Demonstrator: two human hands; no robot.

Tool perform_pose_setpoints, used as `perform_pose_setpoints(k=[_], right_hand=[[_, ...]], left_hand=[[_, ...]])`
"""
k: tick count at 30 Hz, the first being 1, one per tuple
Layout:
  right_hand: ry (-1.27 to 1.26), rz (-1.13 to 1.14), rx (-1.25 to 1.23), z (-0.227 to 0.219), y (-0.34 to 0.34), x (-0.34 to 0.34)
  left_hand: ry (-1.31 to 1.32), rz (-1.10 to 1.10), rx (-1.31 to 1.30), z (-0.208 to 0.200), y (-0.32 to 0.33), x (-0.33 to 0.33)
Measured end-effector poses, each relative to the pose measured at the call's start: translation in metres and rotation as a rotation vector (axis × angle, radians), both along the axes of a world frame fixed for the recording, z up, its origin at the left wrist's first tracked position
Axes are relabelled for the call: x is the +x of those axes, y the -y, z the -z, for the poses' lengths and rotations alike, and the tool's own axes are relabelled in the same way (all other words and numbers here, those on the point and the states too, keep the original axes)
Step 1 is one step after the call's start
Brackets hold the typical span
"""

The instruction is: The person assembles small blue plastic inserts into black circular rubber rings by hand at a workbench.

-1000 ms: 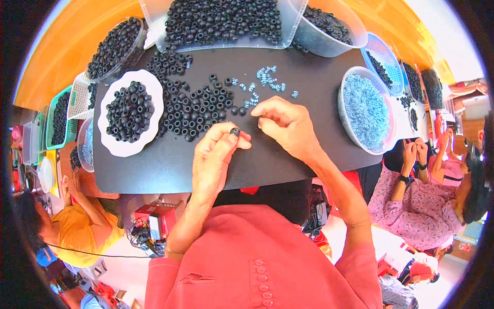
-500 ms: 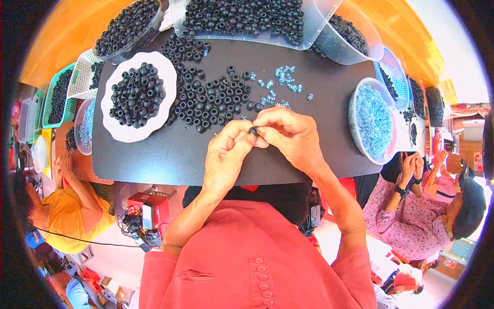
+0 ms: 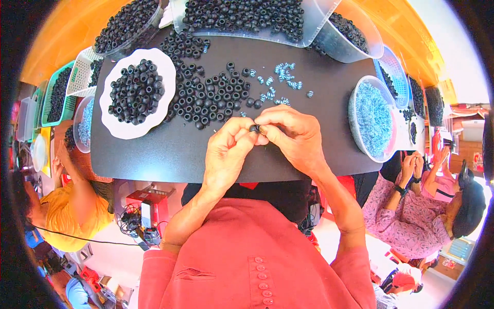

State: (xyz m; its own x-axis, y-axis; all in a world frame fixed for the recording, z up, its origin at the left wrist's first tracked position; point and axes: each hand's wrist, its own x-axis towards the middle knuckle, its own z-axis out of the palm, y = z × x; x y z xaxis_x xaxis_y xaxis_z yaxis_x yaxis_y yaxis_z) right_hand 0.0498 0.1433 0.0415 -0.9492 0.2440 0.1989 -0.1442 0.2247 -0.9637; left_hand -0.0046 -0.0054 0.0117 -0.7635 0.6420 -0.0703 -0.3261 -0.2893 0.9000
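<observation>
Left hand (image 3: 226,154), right hand (image 3: 293,135), probably pinching one black ring (image 3: 254,127)

Bright, even daylight, sharp centre, strong fisheye bending and dark rim.

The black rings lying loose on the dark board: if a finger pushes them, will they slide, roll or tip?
The black rings mostly lie flat, so they would probably slide. Any on edge might roll. They look small and light, likely scattering easily.
</observation>
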Motion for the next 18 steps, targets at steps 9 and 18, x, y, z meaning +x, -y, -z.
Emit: perform_pose_setpoints(k=[9,18], right_hand=[[-0.091,0.029,-0.078,0.012,0.008,0.0],[-0.163,0.096,0.151,0.021,0.017,0.001]], left_hand=[[-0.001,-0.016,0.041,0.004,-0.002,0.0],[0.167,-0.057,0.139,0.006,0.001,-0.001]])
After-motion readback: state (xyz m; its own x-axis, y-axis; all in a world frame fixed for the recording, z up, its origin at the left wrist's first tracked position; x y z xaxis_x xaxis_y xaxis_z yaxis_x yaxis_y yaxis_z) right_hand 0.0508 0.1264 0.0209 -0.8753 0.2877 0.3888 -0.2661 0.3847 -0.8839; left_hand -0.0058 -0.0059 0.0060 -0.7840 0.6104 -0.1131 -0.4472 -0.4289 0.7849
